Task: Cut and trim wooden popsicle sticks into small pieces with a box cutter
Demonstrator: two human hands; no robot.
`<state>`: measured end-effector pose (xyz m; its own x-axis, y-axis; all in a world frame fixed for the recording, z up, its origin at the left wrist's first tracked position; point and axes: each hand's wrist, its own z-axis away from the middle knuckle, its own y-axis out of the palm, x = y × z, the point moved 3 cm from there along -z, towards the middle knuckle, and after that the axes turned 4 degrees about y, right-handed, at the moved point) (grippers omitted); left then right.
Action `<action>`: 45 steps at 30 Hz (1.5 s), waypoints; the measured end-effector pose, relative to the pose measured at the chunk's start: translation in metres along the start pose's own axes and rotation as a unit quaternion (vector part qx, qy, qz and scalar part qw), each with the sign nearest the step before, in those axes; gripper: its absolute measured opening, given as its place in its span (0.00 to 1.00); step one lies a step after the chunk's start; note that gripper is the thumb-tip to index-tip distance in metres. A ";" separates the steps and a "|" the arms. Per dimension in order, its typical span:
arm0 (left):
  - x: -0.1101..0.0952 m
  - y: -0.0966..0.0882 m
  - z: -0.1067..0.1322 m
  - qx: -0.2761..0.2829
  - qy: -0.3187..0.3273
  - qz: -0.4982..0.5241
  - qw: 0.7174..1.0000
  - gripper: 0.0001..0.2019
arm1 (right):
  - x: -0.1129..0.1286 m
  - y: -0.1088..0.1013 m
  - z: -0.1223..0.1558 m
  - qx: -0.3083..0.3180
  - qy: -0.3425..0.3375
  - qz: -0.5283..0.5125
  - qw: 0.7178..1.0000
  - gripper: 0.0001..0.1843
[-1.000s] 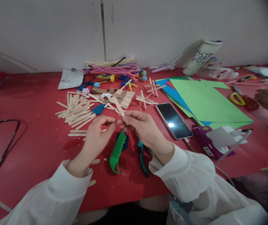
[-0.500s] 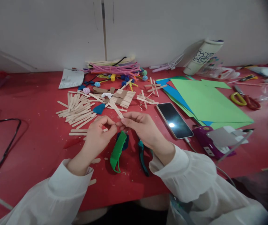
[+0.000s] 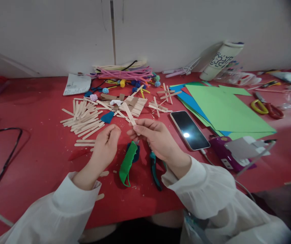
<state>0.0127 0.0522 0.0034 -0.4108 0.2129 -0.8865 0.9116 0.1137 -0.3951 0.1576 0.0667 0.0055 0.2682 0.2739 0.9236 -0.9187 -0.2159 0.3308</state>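
One craft stick (image 3: 129, 115) pinched by right hand (image 3: 157, 139) fingers; left hand (image 3: 107, 142) curled shut

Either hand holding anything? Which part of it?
The right hand pinches a wooden craft stick by its near end. The left hand is curled, off the stick; anything inside it cannot be told.

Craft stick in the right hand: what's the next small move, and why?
Probably bring the left hand over to pinch the craft stick at its free far end. The right hand grips only its near end, so it juts out unsupported, and the left hand sits curled beside it, not touching.
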 end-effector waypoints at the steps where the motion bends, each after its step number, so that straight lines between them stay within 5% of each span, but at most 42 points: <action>1: 0.000 0.000 0.000 0.005 0.011 -0.014 1.000 0.13 | 0.000 0.000 0.000 -0.002 0.000 0.002 1.000 0.06; 10: -0.013 -0.007 0.008 -0.097 0.193 -0.144 0.966 0.03 | -0.005 0.001 0.000 -0.002 -0.061 0.151 0.987 0.08; 15: -0.012 -0.005 0.006 -0.085 0.199 -0.212 0.953 0.03 | -0.005 0.004 0.006 -0.010 -0.114 0.257 0.960 0.12; 21: -0.011 -0.004 0.006 -0.082 0.184 -0.288 0.936 0.04 | -0.001 0.011 0.013 -0.033 -0.167 0.432 0.886 0.14; 28: -0.013 -0.002 0.005 -0.061 0.186 -0.291 0.936 0.06 | -0.002 0.013 0.013 -0.013 -0.181 0.477 0.860 0.12; 38: -0.013 -0.004 0.002 -0.049 0.161 -0.177 0.970 0.07 | 0.000 0.014 0.016 0.023 -0.196 0.446 0.873 0.14; 45: -0.016 -0.006 0.005 -0.100 0.151 -0.139 0.974 0.07 | -0.002 0.010 0.009 0.031 -0.114 0.236 0.965 0.11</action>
<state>0.0139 0.0433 0.0189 -0.6548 0.4198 -0.6285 0.7555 0.3878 -0.5281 0.1508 0.0552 0.0084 -0.1120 -0.0793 0.9905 -0.9370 -0.3234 -0.1318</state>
